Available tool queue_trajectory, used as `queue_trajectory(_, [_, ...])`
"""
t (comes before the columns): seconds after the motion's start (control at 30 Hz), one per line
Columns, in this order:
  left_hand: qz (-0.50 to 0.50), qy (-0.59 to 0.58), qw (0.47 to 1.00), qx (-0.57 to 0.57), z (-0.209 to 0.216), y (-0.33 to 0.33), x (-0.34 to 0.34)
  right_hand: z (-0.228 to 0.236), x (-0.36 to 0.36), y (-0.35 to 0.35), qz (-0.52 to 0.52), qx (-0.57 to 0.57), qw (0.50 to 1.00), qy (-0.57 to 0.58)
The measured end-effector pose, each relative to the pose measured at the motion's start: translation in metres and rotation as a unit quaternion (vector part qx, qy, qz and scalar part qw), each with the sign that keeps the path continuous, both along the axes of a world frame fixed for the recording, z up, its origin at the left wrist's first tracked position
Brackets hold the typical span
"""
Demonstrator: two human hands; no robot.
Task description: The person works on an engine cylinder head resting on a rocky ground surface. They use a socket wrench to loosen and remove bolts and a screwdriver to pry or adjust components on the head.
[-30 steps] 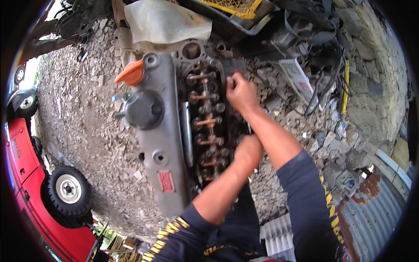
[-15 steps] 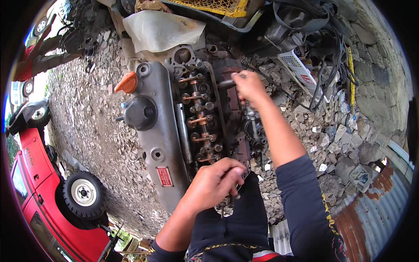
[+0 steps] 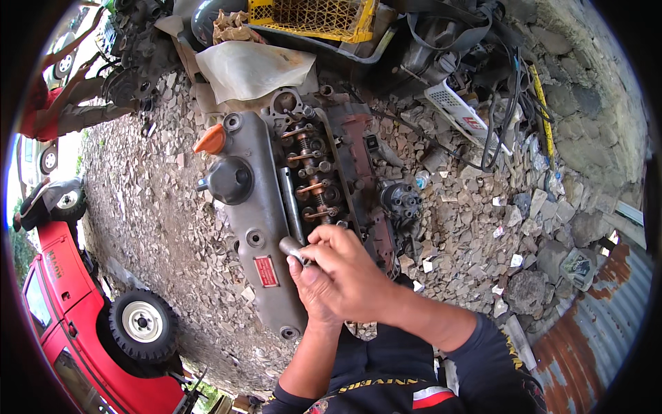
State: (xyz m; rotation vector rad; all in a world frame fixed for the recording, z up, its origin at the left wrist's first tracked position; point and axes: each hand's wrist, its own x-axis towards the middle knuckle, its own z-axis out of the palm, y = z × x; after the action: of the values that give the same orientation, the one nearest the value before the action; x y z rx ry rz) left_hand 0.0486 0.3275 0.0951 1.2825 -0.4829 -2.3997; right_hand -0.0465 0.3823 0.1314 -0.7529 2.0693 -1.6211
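An engine cylinder head [image 3: 314, 172] with exposed valve springs and rocker parts lies on gravel. Beside it on the left rests its grey valve cover [image 3: 252, 207], which has an orange cap [image 3: 210, 140]. My left hand [image 3: 312, 295] and my right hand [image 3: 355, 265] are clasped together just over the near end of the head. Between them they grip a short grey metal socket tool [image 3: 292, 248], whose round end sticks out to the left over the cover. My fingers hide the rest of the tool.
A dark distributor-like part [image 3: 400, 199] sits right of the head. Behind are a yellow crate [image 3: 310, 15], a white plastic sheet [image 3: 252, 69] and tangled hoses. A red vehicle with a wheel [image 3: 141, 323] stands lower left, corrugated metal [image 3: 593, 324] lower right. Another person's arm [image 3: 65, 114] is upper left.
My right hand has drawn back from the far end of the cylinder head and joined my left hand, which also pulled toward me. Both now close around the socket tool.
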Motion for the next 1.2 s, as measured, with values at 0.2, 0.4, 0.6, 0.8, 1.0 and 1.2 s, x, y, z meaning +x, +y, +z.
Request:
queue_trajectory(0.2, [-0.083,0.149,0.985,-0.020,0.033,-0.025,0.040,-0.129,-0.150,-0.026,-0.103,0.211,0.932,-0.275])
queue_trajectory(0.4, [-0.175,0.102,0.979,-0.035,0.063,-0.037,0.137,-0.202,-0.161,-0.068,-0.020,0.298,0.878,-0.374])
queue_trajectory(0.6, [-0.207,0.023,0.977,-0.049,0.063,-0.045,0.180,-0.229,-0.161,-0.051,0.064,0.253,0.959,0.110])
queue_trajectory(0.8, [-0.315,-0.105,0.937,-0.112,0.067,-0.046,0.187,-0.166,-0.153,-0.055,0.030,0.350,0.907,-0.232])
queue_trajectory(1.0, [-0.431,-0.147,0.877,-0.152,0.068,-0.029,0.184,-0.221,-0.150,-0.050,0.070,0.339,0.935,-0.077])
queue_trajectory(1.2, [-0.469,-0.159,0.856,-0.149,0.058,-0.010,0.166,-0.201,-0.148,-0.043,-0.031,0.235,0.933,-0.269])
